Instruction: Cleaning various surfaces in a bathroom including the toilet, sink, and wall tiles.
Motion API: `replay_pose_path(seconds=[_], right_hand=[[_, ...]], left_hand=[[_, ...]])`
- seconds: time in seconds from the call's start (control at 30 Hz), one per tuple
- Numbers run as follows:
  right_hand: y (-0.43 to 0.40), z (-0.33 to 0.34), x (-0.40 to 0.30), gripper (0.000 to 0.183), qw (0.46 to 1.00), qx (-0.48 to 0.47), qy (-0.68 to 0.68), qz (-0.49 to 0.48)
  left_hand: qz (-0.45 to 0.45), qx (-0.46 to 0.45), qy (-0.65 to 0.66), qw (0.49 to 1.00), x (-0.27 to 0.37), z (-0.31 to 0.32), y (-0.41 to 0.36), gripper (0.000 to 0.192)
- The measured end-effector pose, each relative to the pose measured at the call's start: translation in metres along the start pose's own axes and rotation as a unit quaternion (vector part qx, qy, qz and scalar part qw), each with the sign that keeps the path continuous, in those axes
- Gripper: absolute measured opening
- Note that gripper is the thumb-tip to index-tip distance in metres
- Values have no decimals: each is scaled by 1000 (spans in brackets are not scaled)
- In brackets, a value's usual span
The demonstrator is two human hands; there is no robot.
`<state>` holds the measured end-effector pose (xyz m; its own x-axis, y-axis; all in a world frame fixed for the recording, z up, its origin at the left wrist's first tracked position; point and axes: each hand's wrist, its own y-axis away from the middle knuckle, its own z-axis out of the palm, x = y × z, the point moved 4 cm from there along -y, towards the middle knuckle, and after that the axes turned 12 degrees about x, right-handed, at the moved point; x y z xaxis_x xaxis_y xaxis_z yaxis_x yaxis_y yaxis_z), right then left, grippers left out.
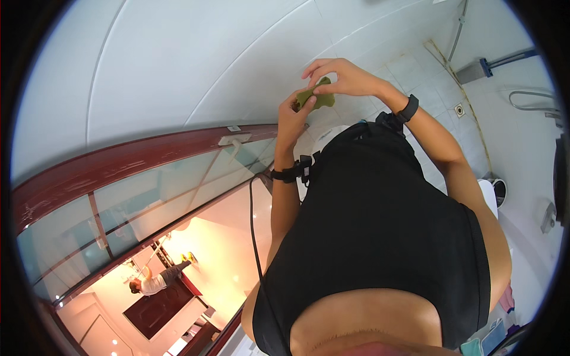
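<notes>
A small crumpled green cloth point(326, 100) is held between my two hands, in front of the pale wall. My left hand point(295, 113) grips its lower left part, with the thumb lying over it. From the upper right, my right hand point(345, 78) pinches the cloth between thumb and fingers. Something dark shows at the cloth's left edge beside my left fingers, too small to tell. Each of my wrists bears a black strap with a small device.
A red-framed glass door point(147, 155) with a white handle point(235, 140) stands at the left. Through the opening, another person point(153, 284) holds a long pole in a lit room. A blue-and-grey squeegee or broom point(478, 70) leans at the upper right, near a floor drain point(459, 110).
</notes>
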<state>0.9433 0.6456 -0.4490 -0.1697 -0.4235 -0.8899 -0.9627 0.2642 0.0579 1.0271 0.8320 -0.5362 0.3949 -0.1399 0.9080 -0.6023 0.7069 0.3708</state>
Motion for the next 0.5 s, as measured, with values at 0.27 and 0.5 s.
replay_pose_path(seconds=[0.27, 0.5], right_hand=[[-18, -7, 2, 14, 995, 6, -76, 58], [-20, -11, -1, 19, 996, -76, -48, 10]], left_hand=[[-55, -15, 78, 995, 6, -11, -18, 43], [-62, -80, 105, 989, 3, -6, -19, 63]])
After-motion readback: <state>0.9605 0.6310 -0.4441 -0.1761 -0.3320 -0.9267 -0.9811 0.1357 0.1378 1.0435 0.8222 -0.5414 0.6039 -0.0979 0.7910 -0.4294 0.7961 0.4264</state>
